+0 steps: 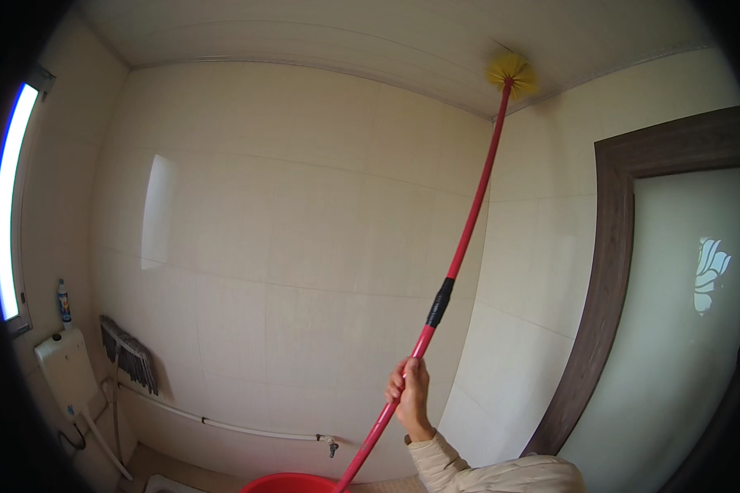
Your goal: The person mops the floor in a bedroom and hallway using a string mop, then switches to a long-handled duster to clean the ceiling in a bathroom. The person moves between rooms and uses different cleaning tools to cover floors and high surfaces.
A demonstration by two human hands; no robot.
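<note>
My right hand (411, 388) is wrapped around the lower tube of a red telescopic pole (468, 228), below its black joint sleeve (439, 303). The pole slants up to the right and ends in a round yellow bristle brush (510, 73). Those bristles lie against the ceiling panels (320, 37), close to the corner where two walls meet. The pole's lower end runs past the bottom edge, in front of a red plastic basin (290, 484). A beige padded sleeve (450, 462) covers my right arm. My left hand is out of view.
At right stands a frosted glass door (666, 296) in a brown frame (610, 246). A water pipe with a tap (331, 445) runs low along the tiled wall (320, 234). A broom (128, 354), a toilet cistern (68, 366) with a bottle (65, 305) on top, and a bright window (13, 209) are at left.
</note>
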